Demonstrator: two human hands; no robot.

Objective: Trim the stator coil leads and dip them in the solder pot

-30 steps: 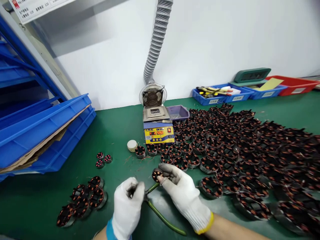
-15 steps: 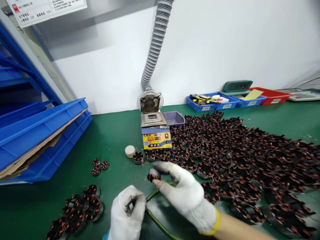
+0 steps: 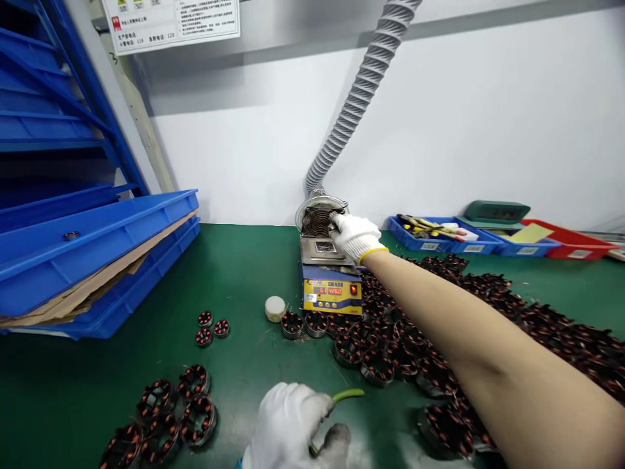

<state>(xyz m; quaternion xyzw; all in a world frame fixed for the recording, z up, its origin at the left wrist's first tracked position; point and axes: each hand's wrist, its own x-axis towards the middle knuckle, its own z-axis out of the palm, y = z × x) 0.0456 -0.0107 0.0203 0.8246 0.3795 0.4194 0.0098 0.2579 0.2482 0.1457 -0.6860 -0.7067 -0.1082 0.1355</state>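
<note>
My left hand (image 3: pixel 295 426), in a white glove, is at the bottom middle. It is closed around pliers with green handles (image 3: pixel 347 395); the fingers hide the rest of them. My right hand (image 3: pixel 356 236), gloved in white with a yellow cuff, reaches far forward over the solder pot (image 3: pixel 312 249). Its fingertips are pinched together in front of the round fan (image 3: pixel 316 221). The motor stator it held a moment earlier is hardly visible among the fingers against the dark fan. Below, the pot's yellow panel (image 3: pixel 332 296) shows lit red digits.
Many copper-wound stators (image 3: pixel 377 366) cover the right side; larger ones (image 3: pixel 198 420) and three small ones (image 3: pixel 204 337) lie left. A white round tub (image 3: pixel 275 308) stands by the pot. Blue trays (image 3: pixel 112 228) are stacked left; blue bins (image 3: pixel 424 244) and a red bin (image 3: pixel 576 244) line the back.
My right hand has moved forward from the table's middle to the solder pot, and the stator is no longer clearly visible. My left hand still holds the pliers. The view has shifted.
</note>
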